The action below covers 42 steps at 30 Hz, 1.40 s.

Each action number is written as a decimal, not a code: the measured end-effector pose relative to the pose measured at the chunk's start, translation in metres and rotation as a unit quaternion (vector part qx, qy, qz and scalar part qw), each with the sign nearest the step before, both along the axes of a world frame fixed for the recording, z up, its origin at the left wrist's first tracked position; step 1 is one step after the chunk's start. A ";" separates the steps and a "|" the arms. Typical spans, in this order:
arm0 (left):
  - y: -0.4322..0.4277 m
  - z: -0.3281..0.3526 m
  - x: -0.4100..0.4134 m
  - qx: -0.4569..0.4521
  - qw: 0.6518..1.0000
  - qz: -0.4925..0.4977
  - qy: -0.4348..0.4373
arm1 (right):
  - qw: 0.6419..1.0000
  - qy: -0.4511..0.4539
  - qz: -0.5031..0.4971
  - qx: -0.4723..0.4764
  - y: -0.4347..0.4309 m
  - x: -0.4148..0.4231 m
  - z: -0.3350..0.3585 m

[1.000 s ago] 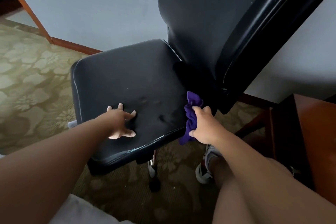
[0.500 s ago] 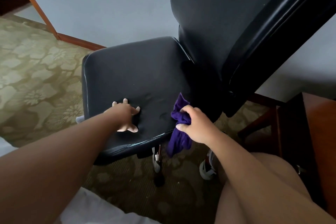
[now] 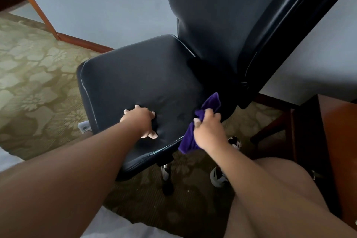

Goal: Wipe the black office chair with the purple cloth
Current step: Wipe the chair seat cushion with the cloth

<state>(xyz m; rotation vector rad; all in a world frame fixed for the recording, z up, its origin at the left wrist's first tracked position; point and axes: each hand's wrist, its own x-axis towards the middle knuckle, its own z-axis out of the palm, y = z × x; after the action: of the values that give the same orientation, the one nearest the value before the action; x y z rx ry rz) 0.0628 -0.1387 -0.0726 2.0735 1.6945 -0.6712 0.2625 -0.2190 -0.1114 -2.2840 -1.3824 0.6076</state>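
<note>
A pale grey-blue wall [image 3: 106, 6] fills the back of the room, plain and softly lit. A reddish wooden skirting [image 3: 85, 43] runs along its foot, and a slanting wooden frame [image 3: 32, 4] of the same colour meets it at the left. The floor is a carpet [image 3: 34, 83] in olive and dull gold with a large flower pattern, darker where shade falls toward the bottom. At the right edge stands a dark reddish-brown wooden cabinet [image 3: 336, 131], and just left of it a slim wooden leg [image 3: 270, 131] slants above the carpet.

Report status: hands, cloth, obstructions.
Left hand presses black office chair seat. Right hand grips purple cloth at seat's right edge. Nothing in the way.
</note>
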 end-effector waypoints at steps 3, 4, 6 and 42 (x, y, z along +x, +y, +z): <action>-0.003 -0.001 0.003 0.003 1.000 0.005 0.005 | 0.997 -0.034 0.066 0.007 -0.016 -0.039 0.001; -0.004 -0.001 0.003 0.004 1.000 0.005 0.006 | 0.995 -0.036 0.096 0.009 -0.022 -0.052 0.001; -0.004 -0.002 0.003 0.006 1.000 0.002 0.011 | 0.987 -0.036 0.157 0.013 -0.032 -0.074 0.000; -0.009 -0.009 0.012 0.017 1.000 0.016 0.012 | 0.968 0.001 0.231 -0.101 0.003 -0.016 0.031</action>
<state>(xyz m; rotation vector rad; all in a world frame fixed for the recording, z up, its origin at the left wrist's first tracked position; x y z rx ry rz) 0.0747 -0.1482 -0.0817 2.0642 1.7617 -0.6638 0.2462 -0.2159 -0.0800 -2.1067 -1.9528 0.9293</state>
